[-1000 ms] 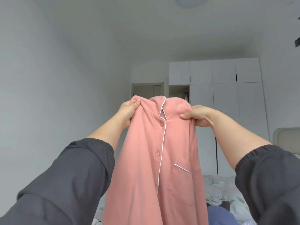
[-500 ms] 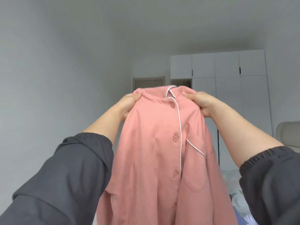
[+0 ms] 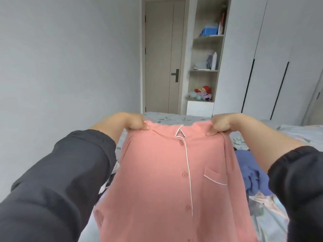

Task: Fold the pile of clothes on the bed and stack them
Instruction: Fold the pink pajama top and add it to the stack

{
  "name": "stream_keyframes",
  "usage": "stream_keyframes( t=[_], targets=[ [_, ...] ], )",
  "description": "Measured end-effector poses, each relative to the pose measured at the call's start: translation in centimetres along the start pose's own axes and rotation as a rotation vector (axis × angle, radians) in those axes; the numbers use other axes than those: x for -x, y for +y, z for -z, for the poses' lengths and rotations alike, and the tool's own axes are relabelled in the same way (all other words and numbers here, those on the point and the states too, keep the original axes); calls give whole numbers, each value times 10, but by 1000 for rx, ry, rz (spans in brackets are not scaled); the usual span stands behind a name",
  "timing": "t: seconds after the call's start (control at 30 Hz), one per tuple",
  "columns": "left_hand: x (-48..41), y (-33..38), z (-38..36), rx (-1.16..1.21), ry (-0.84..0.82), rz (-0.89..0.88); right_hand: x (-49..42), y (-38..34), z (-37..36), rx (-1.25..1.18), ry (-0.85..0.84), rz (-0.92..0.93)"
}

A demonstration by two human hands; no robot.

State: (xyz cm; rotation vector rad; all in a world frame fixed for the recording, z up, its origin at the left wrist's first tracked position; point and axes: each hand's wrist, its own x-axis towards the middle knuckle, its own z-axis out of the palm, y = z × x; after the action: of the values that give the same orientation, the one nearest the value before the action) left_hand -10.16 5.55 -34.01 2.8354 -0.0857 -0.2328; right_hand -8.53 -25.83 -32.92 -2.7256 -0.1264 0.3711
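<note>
While the bed, covered in a pale leaf-print sheet, fills the lower part of the view, a pink button-up shirt with white piping hangs above it. The shirt's front faces the person, with the collar at the top and the chest pocket toward the right. It is stretched between the two hands at its shoulders. The left hand pinches the shoulder on its side, fingers curled over the cloth and thumb pressed against the front. The right hand pinches the other shoulder the same way. Just right of the shirt, under the right forearm, a crumpled blue garment lies on the bed, with more loose cloth beside it.

Beyond the bed, an open shelf niche stands between a closed door and white wardrobe doors. Its top shelf holds a blue box and upright books. The middle shelf holds a white bottle, and the lowest holds plush toys.
</note>
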Motion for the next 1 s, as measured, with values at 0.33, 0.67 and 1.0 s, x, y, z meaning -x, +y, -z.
stream_keyframes(
  t=[0.33, 0.67, 1.0],
  targets=[
    [-155, -12, -114, 226, 450, 229, -166, 8, -104, -77, 650, -45],
    [-122, -36, -353, -102, 12, 34, -144, 112, -322, 364, 188, 28],
    [-78, 6, -363, 3, -1, 23, -72, 128, -321, 233, 250, 220]
  ],
)
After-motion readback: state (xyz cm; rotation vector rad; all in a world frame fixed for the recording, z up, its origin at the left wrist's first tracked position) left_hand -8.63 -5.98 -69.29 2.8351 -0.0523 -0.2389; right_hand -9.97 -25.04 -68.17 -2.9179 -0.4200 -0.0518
